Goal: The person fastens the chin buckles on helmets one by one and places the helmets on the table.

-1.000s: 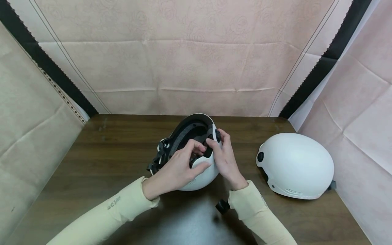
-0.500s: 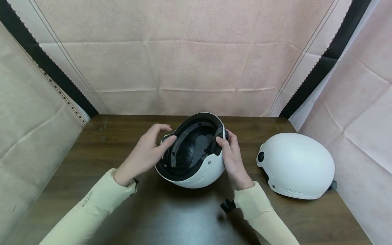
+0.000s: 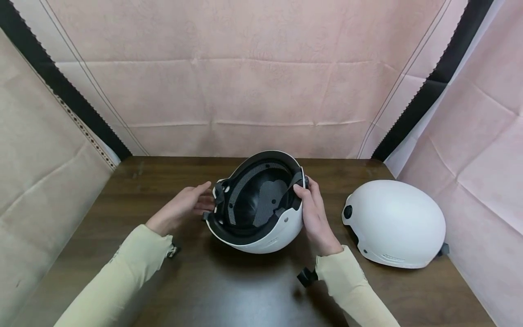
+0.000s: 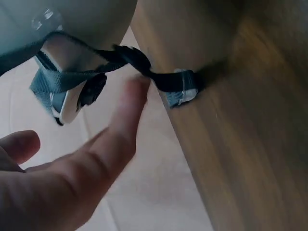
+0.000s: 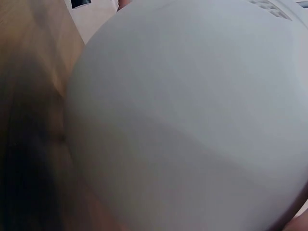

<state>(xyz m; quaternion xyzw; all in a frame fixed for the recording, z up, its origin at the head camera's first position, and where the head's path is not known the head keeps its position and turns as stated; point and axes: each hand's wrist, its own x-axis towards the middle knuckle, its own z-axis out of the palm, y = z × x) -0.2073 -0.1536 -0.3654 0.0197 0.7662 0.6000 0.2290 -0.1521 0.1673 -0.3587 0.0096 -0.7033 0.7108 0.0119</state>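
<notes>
A white helmet [image 3: 273,240] with a black padded lining is tilted, its opening facing up toward the head camera. My right hand [image 3: 315,217] grips its right rim, thumb over the edge and the other fingers mostly hidden behind the shell. The smooth white shell [image 5: 192,110] fills most of the right wrist view. At the helmet's left side is my left hand [image 3: 180,210], fingers extended. In the left wrist view its index finger [image 4: 130,108] points at a dark twisted strap [image 4: 168,83] hanging from the helmet; whether they touch, I cannot tell.
A second white helmet [image 3: 394,222] rests dome up on the right of the brown wooden table [image 3: 229,295]. Pale cloth walls [image 3: 253,104] enclose the table at the back and both sides.
My left hand has moved from inside the helmet to its left side, then slightly lower. The helmet has turned its opening more toward the head camera, while my right hand keeps its grip.
</notes>
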